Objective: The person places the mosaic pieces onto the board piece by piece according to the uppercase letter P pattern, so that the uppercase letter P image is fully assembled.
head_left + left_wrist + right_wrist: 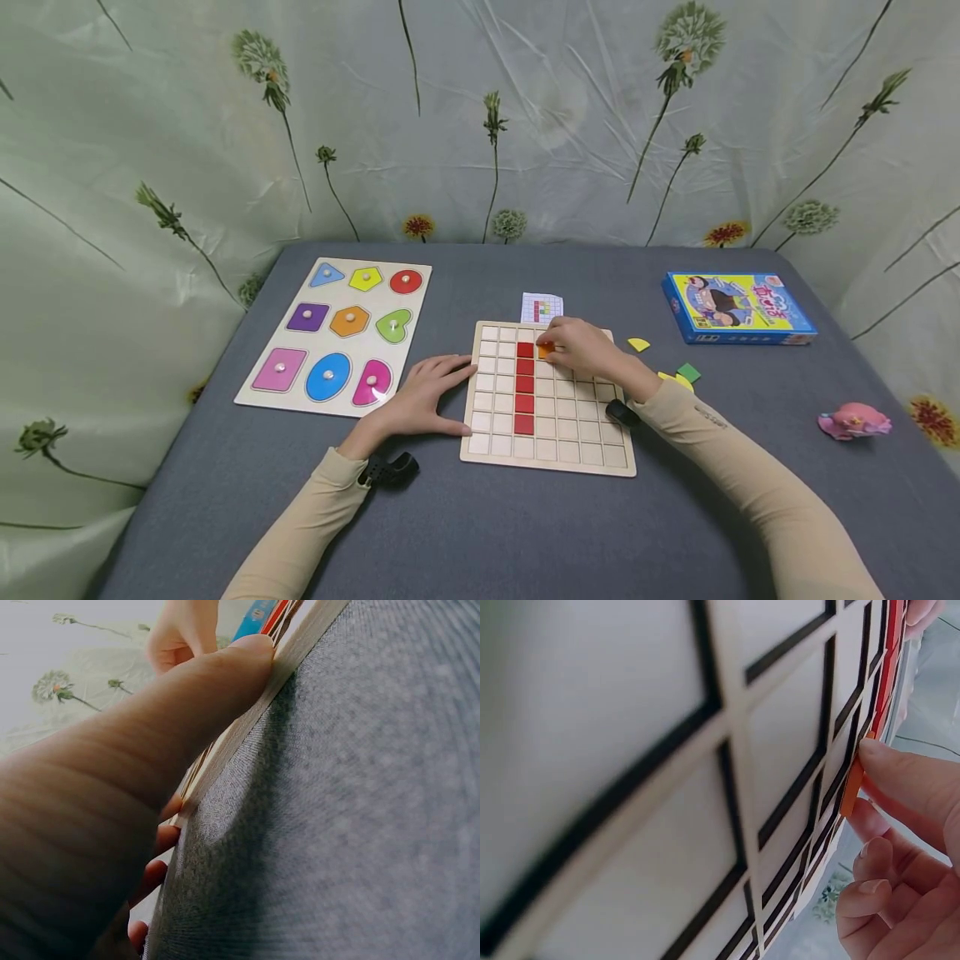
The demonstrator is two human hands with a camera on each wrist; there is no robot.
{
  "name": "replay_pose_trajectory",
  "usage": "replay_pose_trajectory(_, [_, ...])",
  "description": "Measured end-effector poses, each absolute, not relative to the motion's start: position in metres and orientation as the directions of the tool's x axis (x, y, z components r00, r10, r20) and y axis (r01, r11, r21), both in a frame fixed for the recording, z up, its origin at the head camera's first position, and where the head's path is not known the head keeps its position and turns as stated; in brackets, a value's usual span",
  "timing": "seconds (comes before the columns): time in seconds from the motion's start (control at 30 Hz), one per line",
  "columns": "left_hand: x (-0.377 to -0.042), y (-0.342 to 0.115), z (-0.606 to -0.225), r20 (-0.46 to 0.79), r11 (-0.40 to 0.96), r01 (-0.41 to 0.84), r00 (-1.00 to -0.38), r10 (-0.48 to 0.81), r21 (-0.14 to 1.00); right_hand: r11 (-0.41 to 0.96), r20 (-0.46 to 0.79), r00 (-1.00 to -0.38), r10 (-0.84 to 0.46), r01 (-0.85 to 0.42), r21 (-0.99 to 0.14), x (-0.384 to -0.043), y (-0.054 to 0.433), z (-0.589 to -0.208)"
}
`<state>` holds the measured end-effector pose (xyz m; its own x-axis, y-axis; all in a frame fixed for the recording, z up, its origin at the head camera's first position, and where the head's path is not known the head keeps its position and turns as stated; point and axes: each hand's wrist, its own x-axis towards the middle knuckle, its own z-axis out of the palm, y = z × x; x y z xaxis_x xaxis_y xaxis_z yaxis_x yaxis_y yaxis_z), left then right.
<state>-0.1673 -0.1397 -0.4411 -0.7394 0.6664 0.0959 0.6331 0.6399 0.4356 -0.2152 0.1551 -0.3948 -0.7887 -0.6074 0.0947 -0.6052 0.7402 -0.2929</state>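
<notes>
A wooden grid board (567, 429) lies on the table, with a column of several red square tiles (525, 385) set in its cells. Between thumb and fingertips my right hand (576, 346) pinches an orange tile (853, 784) at the grid, just right of the upper red tiles. Whether that tile is fully seated in a cell I cannot tell. My left hand (429, 398) rests along the board's left edge, fingers and thumb spread and touching the rim. Behind the board lies a small card (542, 307) printed with a coloured grid pattern.
To the left is a knobbed shape puzzle (333, 335). Right of the board, partly behind my right forearm, lie yellow pieces (638, 344) and a green square (688, 372). A blue box (738, 308) and a pink toy figure (854, 421) sit farther right.
</notes>
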Motion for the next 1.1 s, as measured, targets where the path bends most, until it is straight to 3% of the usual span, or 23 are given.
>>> replay_pose_trajectory(0.53, [-0.167, -0.139, -0.440, 0.080, 0.643, 0.625, -0.742, 0.665, 0.443, 0.696, 0.124, -0.760, -0.638, -0.638, -0.329, -0.215, 0.156, -0.393])
replay_pose_trajectory(1.1, [-0.167, -0.140, -0.441, 0.078, 0.645, 0.623, -0.743, 0.664, 0.442, 0.759, 0.087, -0.827, -0.556, -0.548, -0.352, -0.200, 0.198, -0.384])
